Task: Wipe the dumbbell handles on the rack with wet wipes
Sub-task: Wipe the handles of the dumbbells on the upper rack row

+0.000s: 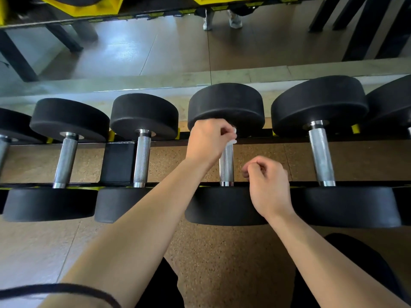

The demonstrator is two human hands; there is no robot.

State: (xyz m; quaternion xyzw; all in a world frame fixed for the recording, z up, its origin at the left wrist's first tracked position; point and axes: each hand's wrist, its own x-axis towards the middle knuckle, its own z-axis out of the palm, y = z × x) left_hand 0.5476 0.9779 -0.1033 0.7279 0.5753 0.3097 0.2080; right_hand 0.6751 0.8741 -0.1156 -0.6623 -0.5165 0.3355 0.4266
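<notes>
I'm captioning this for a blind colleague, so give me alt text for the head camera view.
The left hand grips a white wipe around the far end of a dumbbell handle on a rack. The right hand hovers beside the handle's near end, fingers curled, nothing visible in it. More black dumbbells sit on both sides.
</notes>
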